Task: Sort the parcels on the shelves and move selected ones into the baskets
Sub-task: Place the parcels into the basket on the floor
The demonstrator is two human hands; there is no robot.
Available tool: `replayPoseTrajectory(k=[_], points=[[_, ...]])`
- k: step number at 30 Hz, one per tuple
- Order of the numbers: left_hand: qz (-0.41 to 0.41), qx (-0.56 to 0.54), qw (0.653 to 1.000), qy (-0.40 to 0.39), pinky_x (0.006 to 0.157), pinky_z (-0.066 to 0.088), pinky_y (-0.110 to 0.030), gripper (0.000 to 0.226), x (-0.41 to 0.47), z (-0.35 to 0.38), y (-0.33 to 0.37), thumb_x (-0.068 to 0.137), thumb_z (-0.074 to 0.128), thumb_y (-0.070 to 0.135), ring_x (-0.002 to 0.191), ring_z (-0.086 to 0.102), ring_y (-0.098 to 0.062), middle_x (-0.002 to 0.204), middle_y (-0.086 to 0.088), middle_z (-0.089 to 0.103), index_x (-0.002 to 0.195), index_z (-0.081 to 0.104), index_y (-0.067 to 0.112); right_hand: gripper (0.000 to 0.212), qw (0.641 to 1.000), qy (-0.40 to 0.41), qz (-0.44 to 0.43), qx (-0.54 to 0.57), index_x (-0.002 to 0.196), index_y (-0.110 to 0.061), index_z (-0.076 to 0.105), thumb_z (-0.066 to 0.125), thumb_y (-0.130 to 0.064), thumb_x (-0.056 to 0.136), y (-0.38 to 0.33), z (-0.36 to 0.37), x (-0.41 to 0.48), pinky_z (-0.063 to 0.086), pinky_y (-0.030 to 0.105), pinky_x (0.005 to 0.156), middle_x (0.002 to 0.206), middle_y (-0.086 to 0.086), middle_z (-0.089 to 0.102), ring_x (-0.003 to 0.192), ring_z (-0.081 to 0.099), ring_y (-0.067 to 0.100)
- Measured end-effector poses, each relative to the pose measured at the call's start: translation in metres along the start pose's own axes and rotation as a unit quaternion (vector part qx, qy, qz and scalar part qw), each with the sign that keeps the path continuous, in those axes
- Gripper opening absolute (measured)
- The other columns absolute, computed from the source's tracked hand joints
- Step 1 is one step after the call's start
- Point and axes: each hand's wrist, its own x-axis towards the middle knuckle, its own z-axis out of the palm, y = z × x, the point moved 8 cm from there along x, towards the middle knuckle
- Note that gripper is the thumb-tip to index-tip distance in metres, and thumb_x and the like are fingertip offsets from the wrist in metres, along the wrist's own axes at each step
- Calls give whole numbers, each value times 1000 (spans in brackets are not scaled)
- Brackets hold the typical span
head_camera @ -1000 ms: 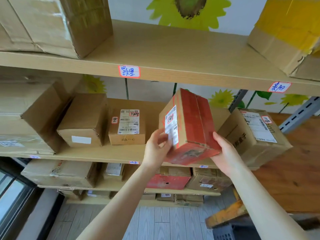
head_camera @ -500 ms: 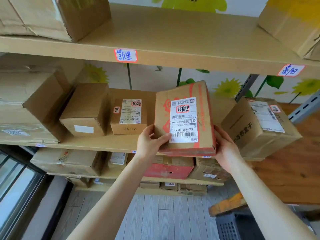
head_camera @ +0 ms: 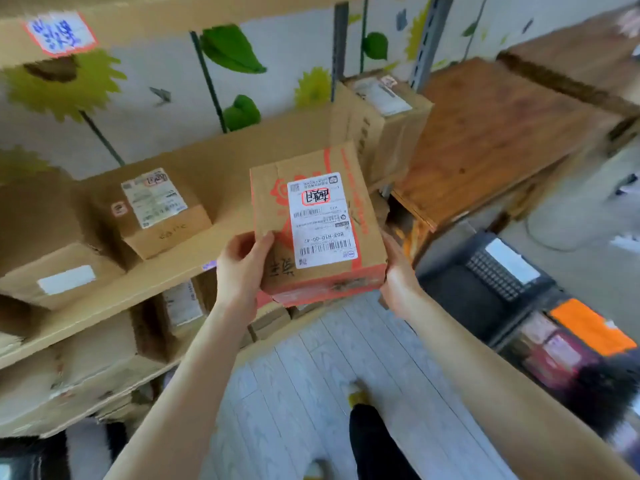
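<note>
- You are in a small parcel storeroom or pick-up point.
- Plain board shelves (head_camera: 114, 299) run in tiers along the wall, each loaded with taped cardboard boxes (head_camera: 59, 271).
- The boxes carry printed shipping labels with barcodes, as on the red-printed parcel (head_camera: 318, 230) you hold and the small box (head_camera: 156, 209) on the middle shelf.
- A handwritten tag (head_camera: 60, 32), outlined in red, is stuck on the edge of the shelf above.
- Dark plastic baskets (head_camera: 485, 282) stand on the pale plank floor (head_camera: 311, 375) to your right.
- Painted sunflowers (head_camera: 62, 81) cover the wall behind the shelving.
</note>
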Motion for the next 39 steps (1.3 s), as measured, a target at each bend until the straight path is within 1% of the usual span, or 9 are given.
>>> replayPoseTrajectory(k=[5, 8, 11, 13, 15, 17, 20, 28, 39], points=[[-31, 36, 991, -128, 66, 55, -28, 8, -49, 74, -37, 82, 67, 27, 75, 67, -12, 82, 6, 72, 75, 69, 30, 30, 993, 102, 18, 55, 82, -25, 71, 44, -29, 94, 23, -102, -66, 52, 27, 71, 83, -5, 73, 82, 66, 13], [-57, 55, 973, -218, 71, 53, -37, 12, -90, 141, -63, 83, 67, 23, 86, 63, -23, 96, -6, 69, 94, 67, 21, 39, 981, 169, 22, 91, 70, -23, 74, 44, -29, 94, 31, -182, -101, 54, 27, 73, 73, -6, 74, 71, 69, 9], [-85, 70, 949, -296, 84, 52, -38, 26, -133, 219, -93, 85, 64, 14, 90, 62, -24, 97, -9, 66, 111, 61, 10, 36, 967, 225, 44, 115, 87, -17, 73, 42, -36, 96, 35, -260, -133, 47, 38, 92, 89, 3, 74, 88, 67, 20], [-93, 87, 934, -334, 74, 55, -28, 27, -162, 275, -114, 85, 64, 13, 84, 64, -19, 97, -7, 65, 111, 58, 10, 37, 955, 270, 48, 114, 103, -12, 69, 42, -36, 96, 39, -318, -152, 44, 41, 100, 110, 11, 69, 105, 62, 26], [-102, 99, 921, -362, 57, 54, -19, 15, -195, 330, -138, 85, 63, 12, 69, 64, -9, 85, 1, 64, 99, 58, 16, 41, 942, 307, 53, 123, 114, -6, 64, 42, -35, 96, 41, -378, -171, 42, 41, 96, 121, 20, 62, 106, 58, 29], [-117, 122, 905, -389, 66, 56, -29, 15, -229, 380, -162, 86, 62, 12, 74, 65, -14, 87, -2, 65, 100, 58, 14, 40, 934, 332, 52, 125, 118, -4, 61, 43, -31, 95, 41, -434, -187, 41, 42, 88, 125, 24, 57, 97, 55, 28], [-130, 166, 879, -428, 86, 52, -44, 19, -272, 438, -194, 86, 61, 13, 92, 61, -28, 105, -15, 62, 104, 55, 11, 33, 918, 369, 59, 131, 120, -10, 59, 44, -26, 96, 43, -505, -206, 39, 54, 99, 121, 19, 62, 100, 57, 28], [-134, 252, 834, -472, 58, 48, -23, 22, -310, 548, -262, 89, 57, 19, 79, 59, -9, 89, 6, 57, 109, 50, 15, 43, 908, 362, 119, 173, 110, -22, 65, 46, -53, 88, 62, -607, -190, 50, 42, 92, 110, 5, 70, 102, 65, 23], [-135, 415, 750, -497, 92, 49, -46, 40, -243, 693, -437, 96, 43, 27, 105, 58, -22, 113, 0, 58, 134, 41, 17, 40, 879, 399, 232, 121, 115, -15, 58, 61, -41, 84, 156, -747, -46, 52, 35, 80, 107, 3, 69, 98, 65, 20]])
